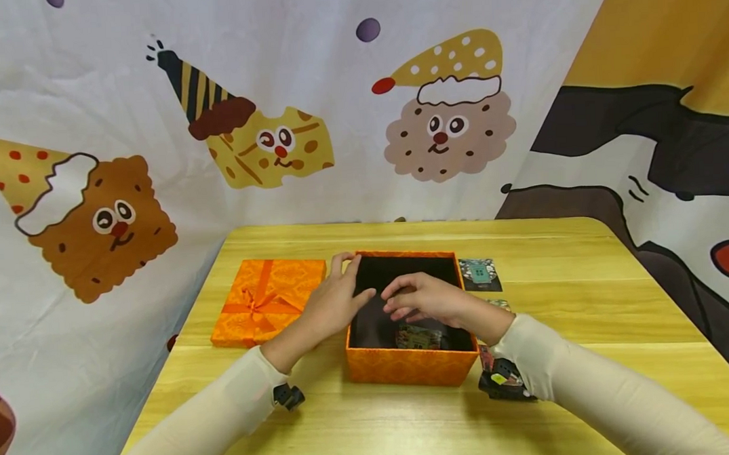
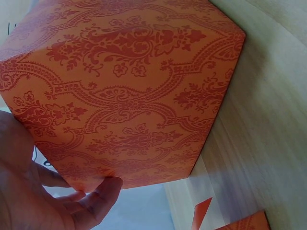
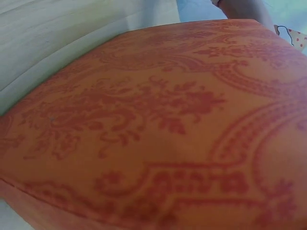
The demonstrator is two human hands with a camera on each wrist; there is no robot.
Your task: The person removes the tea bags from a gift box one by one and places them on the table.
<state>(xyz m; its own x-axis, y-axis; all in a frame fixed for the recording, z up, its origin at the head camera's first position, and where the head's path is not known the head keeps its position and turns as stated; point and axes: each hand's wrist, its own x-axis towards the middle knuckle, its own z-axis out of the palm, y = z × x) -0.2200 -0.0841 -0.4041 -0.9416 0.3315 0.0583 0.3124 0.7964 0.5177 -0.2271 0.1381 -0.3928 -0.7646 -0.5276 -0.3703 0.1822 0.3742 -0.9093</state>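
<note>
An orange patterned box [image 1: 412, 366] with a dark inside stands on the table, its top uncovered. My left hand [image 1: 336, 298] holds the box's left wall near the back corner, the thumb over the opening. In the left wrist view, fingers [image 2: 111, 189] lie against the patterned outer wall by the rim. Over the opening hovers my right hand [image 1: 427, 298], fingers loosely bent with nothing visible between them. Below it, a small printed card [image 1: 418, 338] lies inside the box near the front. The right wrist view shows only the box's outer wall [image 3: 158, 124], not the right hand.
The orange lid [image 1: 264, 306] with a ribbon bow lies left of the box. To the right are a dark printed card [image 1: 480, 275], another partly behind the right wrist, and more dark printed items [image 1: 509, 389] near the front. A cartoon-printed cloth [image 1: 351, 201] hangs behind the table.
</note>
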